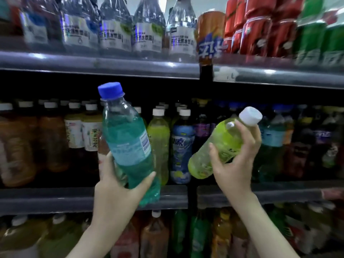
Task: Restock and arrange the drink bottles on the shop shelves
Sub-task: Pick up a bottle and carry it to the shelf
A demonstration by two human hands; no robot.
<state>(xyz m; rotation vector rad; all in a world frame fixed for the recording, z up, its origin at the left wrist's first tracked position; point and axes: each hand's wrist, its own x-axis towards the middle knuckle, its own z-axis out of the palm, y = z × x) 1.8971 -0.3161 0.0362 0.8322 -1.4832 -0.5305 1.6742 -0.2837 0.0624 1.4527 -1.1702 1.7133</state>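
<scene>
**Shelf Inspection: Two Drink Bottles in Hand Before the Middle Shelf**

1. Fixture. The dark metal shelving unit (55, 198) fills the frame in three tiers.

2. Upper tier. A row of clear plastic water bottles with white labels (115, 32) runs across the upper left. The labels carry printed Chinese characters, too blurred to name a brand. At upper right stand wrapped packs of red cans (256, 30) and green cans (316, 43). Between them and the water bottles is an orange can (210, 34) with large white characters on a blue band, not legible.

3. Middle tier. Amber tea bottles with white caps (52, 142) occupy the left. At centre stand a yellow-green bottle (160, 142) and a blue-labelled bottle (181, 146) with white characters, only partly readable. Stock to the right is blurred.

4. Lower tier. Large orange and green bottles (154, 237) stand along the bottom of the frame.

5. Items in hand. The left hand (119, 189) grips the base of a teal-tinted clear plastic bottle with a blue screw cap (126, 138), tilted with its cap toward the upper left. Its pale blue label shows a white printed panel, text unreadable. The right hand (236, 164) grips a yellow-green clear bottle with a white cap (223, 142) around its middle, with the cap tilted to the upper right. Both bottles are held in front of the middle tier, apart from each other.
</scene>
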